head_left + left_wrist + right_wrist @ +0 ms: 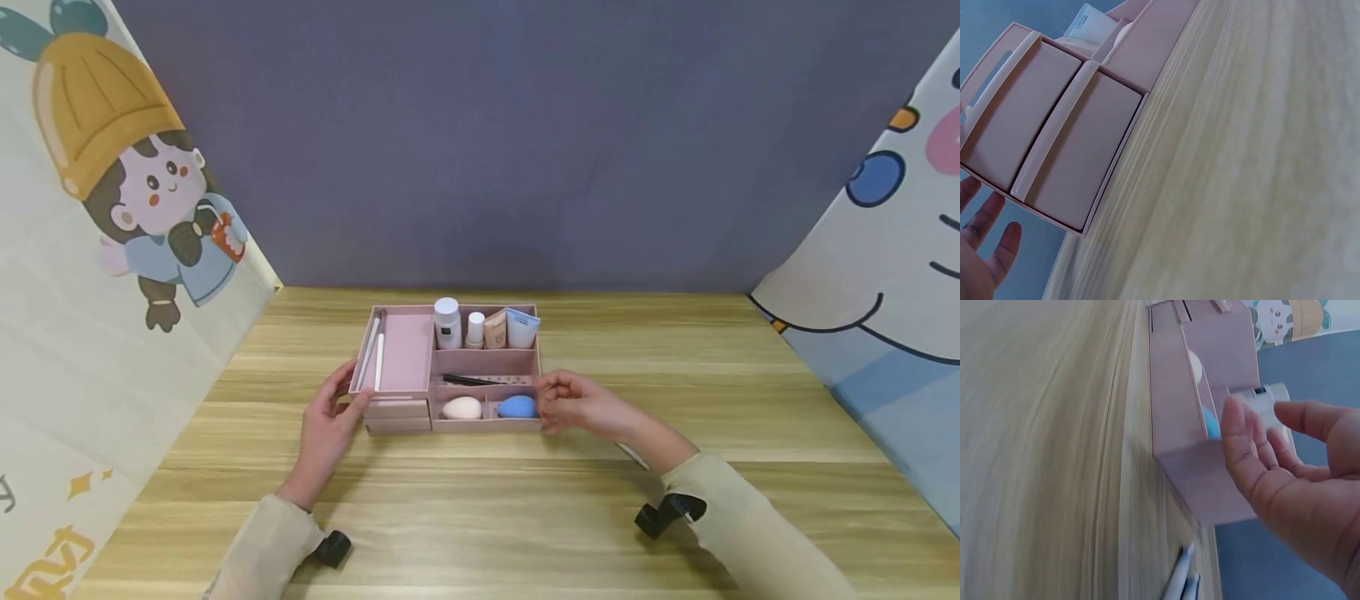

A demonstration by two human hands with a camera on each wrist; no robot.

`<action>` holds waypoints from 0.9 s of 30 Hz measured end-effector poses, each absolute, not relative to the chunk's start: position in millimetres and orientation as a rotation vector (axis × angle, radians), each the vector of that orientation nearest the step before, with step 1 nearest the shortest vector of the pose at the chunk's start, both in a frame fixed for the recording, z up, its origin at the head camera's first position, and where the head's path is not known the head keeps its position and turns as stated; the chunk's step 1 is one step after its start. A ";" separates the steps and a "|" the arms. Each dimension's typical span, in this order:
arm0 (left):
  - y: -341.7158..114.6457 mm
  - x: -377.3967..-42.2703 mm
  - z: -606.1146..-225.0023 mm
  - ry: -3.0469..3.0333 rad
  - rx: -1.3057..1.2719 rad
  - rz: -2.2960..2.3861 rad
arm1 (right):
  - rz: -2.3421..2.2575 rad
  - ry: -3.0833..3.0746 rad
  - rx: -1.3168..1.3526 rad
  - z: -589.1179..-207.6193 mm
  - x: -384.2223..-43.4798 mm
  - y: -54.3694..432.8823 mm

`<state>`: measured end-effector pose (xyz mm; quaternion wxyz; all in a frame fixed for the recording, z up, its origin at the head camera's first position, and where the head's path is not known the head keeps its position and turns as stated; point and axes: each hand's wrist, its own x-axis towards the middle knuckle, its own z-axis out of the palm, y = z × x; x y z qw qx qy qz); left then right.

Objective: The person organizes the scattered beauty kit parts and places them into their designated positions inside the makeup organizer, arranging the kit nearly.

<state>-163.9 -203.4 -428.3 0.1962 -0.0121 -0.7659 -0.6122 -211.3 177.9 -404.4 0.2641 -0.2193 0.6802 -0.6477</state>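
A pink desktop organizer (408, 346) stands on the table. My left hand (327, 425) is at its left side, thumb by the front corner; the left wrist view shows extended fingers (988, 212) against the side wall. At the right end, my right hand (588, 408) has loosely bent fingers with nothing between them; whether they touch the wall I cannot tell. Front compartments hold a white makeup sponge (462, 407) and a blue makeup sponge (517, 407). Behind them lies a black pencil-like stick (472, 380). A white bottle (447, 323), a smaller bottle (476, 331) and two tubes (522, 328) stand at the back.
Slim pen-like sticks (378, 358) lie on the organizer's top left tray. Two drawers (1085, 144) fill its left front. On the wooden table (480, 517), slender light sticks (1179, 575) lie to the right, partly under my right forearm. A grey-blue panel (480, 150) rises behind.
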 end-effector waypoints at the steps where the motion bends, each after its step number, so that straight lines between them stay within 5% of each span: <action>1: -203.2 -163.8 -428.2 -2.142 -0.032 -1.722 | -1.730 1.848 -0.595 -404.7 -211.0 182.5; 27: -204.9 -166.2 -429.9 -2.158 -0.037 -1.726 | -1.388 2.144 -0.633 -412.1 -212.3 253.1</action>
